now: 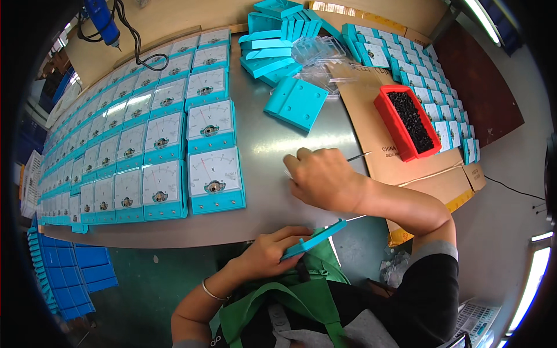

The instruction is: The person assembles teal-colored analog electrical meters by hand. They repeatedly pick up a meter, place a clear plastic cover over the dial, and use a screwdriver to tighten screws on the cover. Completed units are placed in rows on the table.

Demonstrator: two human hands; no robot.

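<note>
My left hand (268, 254), near the front edge of the bench, grips a teal plastic meter case (316, 239), seen edge-on and tilted. Above and beyond it, my right hand (326, 178) is closed, palm down, over the grey metal tabletop. From its far side sticks a thin pointed shaft (360, 155), which looks like a screwdriver's; the handle is mostly hidden by the fingers. Rows of teal-framed panel meters (213, 174) with white dials cover the left of the bench. Another teal case (297, 104) lies face down beyond my right hand.
A red bin (411, 148) of small black parts stands on flattened cardboard (371, 116) at the right. More meters (441, 104) are lined up behind it. Teal cases (267, 46) and clear covers (319, 52) are piled at the back. A blue power driver (103, 23) hangs upper left.
</note>
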